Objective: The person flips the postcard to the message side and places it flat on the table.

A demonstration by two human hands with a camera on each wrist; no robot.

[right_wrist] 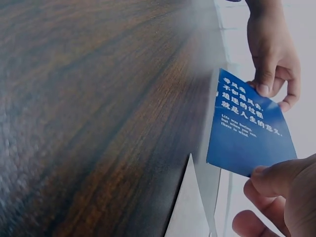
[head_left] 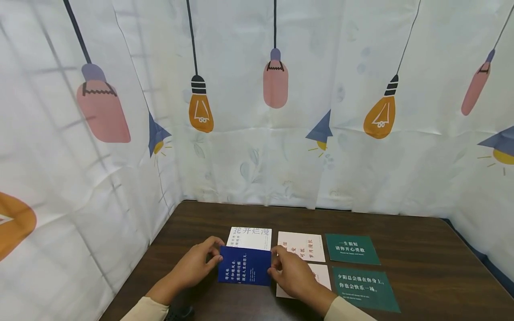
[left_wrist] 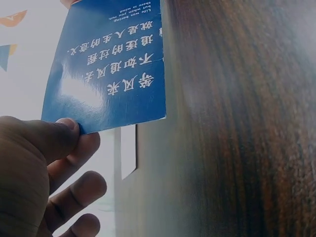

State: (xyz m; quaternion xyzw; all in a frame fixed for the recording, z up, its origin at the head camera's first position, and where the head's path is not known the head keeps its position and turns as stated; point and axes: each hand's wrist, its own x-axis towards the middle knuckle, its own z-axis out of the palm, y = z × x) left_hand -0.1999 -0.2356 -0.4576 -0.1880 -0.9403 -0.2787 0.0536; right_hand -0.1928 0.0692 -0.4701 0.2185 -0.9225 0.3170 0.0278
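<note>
Both hands hold a blue card [head_left: 245, 266] printed with white characters. My left hand [head_left: 196, 264] pinches its left side near the top corner between thumb and finger. At the opposite side, my right hand [head_left: 292, 272] pinches the right edge. In the left wrist view the card [left_wrist: 108, 64] stands tilted above the dark table, with the left thumb [left_wrist: 66, 126] on its printed face. Behind its top edge lies a white card [head_left: 250, 238] with grey characters, partly covered. The right wrist view shows both hands at opposite edges of the blue card [right_wrist: 249, 128].
Two pale pink cards lie in a column, the far one [head_left: 303, 246] and a nearer one [head_left: 321, 274] partly under the right hand. To their right are two green cards, one far [head_left: 351, 249] and one near [head_left: 365, 290]. A patterned white curtain [head_left: 241, 169] hangs behind the wooden table [head_left: 433, 263].
</note>
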